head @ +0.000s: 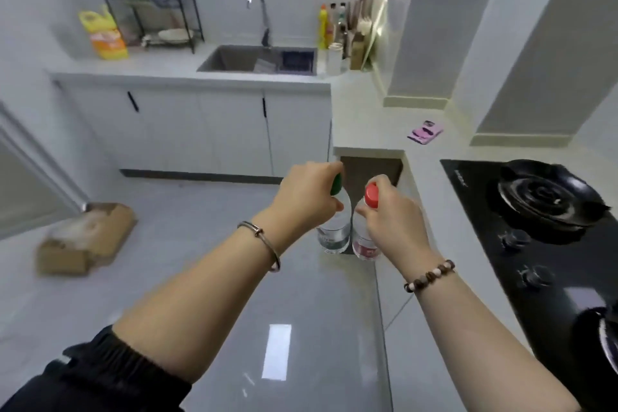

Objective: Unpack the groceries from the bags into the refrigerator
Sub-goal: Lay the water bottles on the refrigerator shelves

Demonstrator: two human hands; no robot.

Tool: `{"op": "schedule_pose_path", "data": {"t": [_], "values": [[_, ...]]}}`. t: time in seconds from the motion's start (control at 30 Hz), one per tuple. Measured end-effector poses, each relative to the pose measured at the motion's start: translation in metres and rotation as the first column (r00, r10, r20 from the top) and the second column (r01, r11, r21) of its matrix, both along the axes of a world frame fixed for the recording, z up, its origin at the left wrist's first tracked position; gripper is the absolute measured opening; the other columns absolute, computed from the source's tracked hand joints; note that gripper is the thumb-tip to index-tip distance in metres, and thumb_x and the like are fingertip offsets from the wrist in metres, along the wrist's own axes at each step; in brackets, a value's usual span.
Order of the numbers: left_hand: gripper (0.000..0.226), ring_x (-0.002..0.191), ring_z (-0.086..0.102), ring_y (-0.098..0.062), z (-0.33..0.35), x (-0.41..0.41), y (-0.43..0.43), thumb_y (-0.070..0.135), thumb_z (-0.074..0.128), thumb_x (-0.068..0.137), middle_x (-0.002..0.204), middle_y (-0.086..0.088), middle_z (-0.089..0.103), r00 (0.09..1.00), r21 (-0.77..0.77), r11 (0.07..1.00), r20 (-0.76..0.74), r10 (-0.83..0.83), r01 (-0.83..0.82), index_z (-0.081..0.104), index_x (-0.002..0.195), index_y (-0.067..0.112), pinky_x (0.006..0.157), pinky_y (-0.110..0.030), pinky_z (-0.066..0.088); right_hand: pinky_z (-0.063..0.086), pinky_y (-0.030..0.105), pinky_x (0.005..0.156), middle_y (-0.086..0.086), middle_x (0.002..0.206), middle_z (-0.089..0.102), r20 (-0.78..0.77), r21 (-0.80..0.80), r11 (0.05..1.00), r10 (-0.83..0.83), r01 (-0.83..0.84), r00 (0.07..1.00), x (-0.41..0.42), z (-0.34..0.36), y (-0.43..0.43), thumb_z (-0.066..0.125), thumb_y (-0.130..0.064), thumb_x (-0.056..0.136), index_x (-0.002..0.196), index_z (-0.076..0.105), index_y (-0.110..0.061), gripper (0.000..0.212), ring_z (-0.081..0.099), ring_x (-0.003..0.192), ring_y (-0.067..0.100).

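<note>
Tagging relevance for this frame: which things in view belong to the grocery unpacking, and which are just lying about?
Job:
green-capped bottle, held by the left hand
red-capped bottle, held by the right hand

Lying about:
pink phone on the counter
cardboard box on the floor, contents unclear
yellow jug
dish rack
gas hob

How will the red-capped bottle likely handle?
The red-capped bottle seems filled with clear liquid, so probably heavy for its size. Gripped only at the red cap by the right hand, it may swing. Its round body would likely roll if laid down.
</note>
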State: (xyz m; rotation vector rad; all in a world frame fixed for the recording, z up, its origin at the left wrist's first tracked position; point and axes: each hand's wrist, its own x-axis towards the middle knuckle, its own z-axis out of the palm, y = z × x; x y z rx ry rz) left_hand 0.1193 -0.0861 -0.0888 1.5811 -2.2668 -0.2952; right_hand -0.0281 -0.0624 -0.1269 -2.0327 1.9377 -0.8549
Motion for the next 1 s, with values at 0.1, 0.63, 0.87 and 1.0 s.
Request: {"op": "schedule_pose_path", "data": {"t": [0.1, 0.63, 0.87, 1.0], "values": [[0.032, 0.083, 0.056, -0.022, -0.009, 0.045, 0.001, 0.023, 0.079, 0.074, 0.091, -0.002, 0.064, 0.976, 0.015, 0.976, -0.017, 0.216, -0.216, 0.059, 0.098, 0.014, 0.074, -0.035, 0.051, 0.041, 0.033, 0.066, 0.005, 0.096, 0.061, -0.042, 0.012, 0.976, 0.220, -0.219, 0.975, 0.039, -0.010, -0.032, 0.062, -0.025, 0.089, 0.103, 0.047, -0.014, 0.024, 0.057, 0.086, 0.031], [0.031, 0.082, 0.050, -0.021, -0.009, 0.219, 0.169, 0.026, 0.078, 0.073, 0.091, -0.001, 0.063, 0.366, 0.060, 0.368, -0.044, 0.930, -0.928, 0.057, 0.096, 0.019, 0.066, -0.026, 0.035, 0.032, 0.032, 0.059, -0.001, 0.077, 0.049, -0.017, -0.013, 0.377, 0.926, -0.926, 0.377, 0.280, -0.004, 0.018, 0.063, -0.020, 0.088, 0.092, 0.045, -0.009, 0.022, 0.047, 0.070, 0.028], [0.029, 0.080, 0.048, -0.022, 0.010, 0.309, 0.274, 0.021, 0.078, 0.073, 0.083, 0.002, 0.056, 0.139, -0.021, 0.139, -0.054, 0.989, -0.990, 0.058, 0.093, 0.019, 0.068, -0.027, 0.039, 0.035, 0.034, 0.060, -0.005, 0.077, 0.048, 0.002, -0.097, 0.158, 0.987, -0.983, 0.158, 0.393, 0.012, 0.099, 0.064, -0.013, 0.087, 0.097, 0.048, -0.008, 0.020, 0.048, 0.069, 0.022], [0.028, 0.082, 0.050, -0.022, 0.030, 0.366, 0.316, 0.019, 0.077, 0.075, 0.086, 0.000, 0.058, 0.087, -0.102, 0.078, -0.082, 0.993, -0.992, 0.059, 0.097, 0.017, 0.068, -0.027, 0.038, 0.034, 0.033, 0.059, -0.002, 0.081, 0.049, -0.008, -0.137, 0.092, 0.996, -0.986, 0.094, 0.463, 0.038, 0.139, 0.062, -0.017, 0.089, 0.101, 0.047, -0.008, 0.021, 0.044, 0.072, 0.022]]}}
